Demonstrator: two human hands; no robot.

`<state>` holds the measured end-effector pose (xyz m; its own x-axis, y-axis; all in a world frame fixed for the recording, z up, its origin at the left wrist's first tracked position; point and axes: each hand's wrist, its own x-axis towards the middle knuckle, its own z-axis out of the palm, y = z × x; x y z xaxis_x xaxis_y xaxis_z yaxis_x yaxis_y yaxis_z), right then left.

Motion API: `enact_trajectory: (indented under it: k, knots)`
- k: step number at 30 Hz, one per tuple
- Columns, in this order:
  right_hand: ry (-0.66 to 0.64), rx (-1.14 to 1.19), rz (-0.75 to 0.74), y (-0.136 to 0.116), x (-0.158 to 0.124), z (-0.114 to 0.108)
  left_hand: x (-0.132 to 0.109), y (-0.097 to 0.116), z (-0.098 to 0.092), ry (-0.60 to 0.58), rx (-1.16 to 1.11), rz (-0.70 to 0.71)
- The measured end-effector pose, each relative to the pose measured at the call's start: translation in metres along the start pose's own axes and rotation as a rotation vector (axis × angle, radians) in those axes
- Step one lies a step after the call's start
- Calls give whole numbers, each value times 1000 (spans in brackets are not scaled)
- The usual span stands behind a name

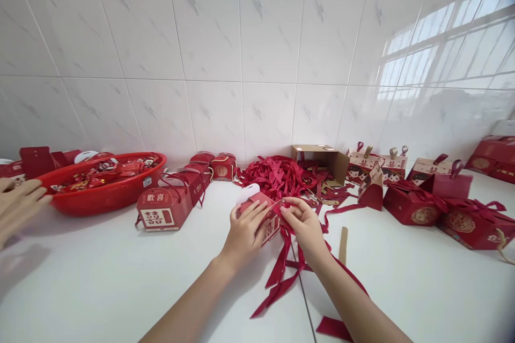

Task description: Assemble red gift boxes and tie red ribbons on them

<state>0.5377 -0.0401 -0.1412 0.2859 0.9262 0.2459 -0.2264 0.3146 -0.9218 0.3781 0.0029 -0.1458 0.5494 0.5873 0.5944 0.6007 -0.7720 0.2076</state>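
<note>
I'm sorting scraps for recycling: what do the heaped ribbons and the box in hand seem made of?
Heaped ribbons: probably soft-sheened fabric, as the strips curl limply. Box: likely smooth printed card, judging by its flat, thin panels.

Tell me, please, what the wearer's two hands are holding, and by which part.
The left hand holds a red box by its upper part; the right hand pinches a thin strip there, seemingly by one end.

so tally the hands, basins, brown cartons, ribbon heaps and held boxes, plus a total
Hands: 3 (left hand, right hand, another person's hand)
Basin: 1
Brown carton: 1
Ribbon heap: 1
Held box: 1
Total: 7
</note>
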Motion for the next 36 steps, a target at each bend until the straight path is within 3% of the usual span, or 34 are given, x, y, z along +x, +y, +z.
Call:
enact_trajectory:
  k: [14, 23, 29, 31, 36]
  knots:
    - [-192, -215, 21, -23, 0, -12, -2, -4, 4, -5, 124, 134]
    - [-258, -212, 71, -33, -1, -19, -2, -5, 4, -25, 137, 133]
    - [-383, -263, 110, -46, -3, -29, -1, -4, 3, -32, 118, 129]
    - [-349, -322, 90, -47, -1, -31, -1, -4, 3, -38, 113, 129]
    - [-71, -519, -94, -65, -2, -27, -2, -1, 0, -29, 65, 99]
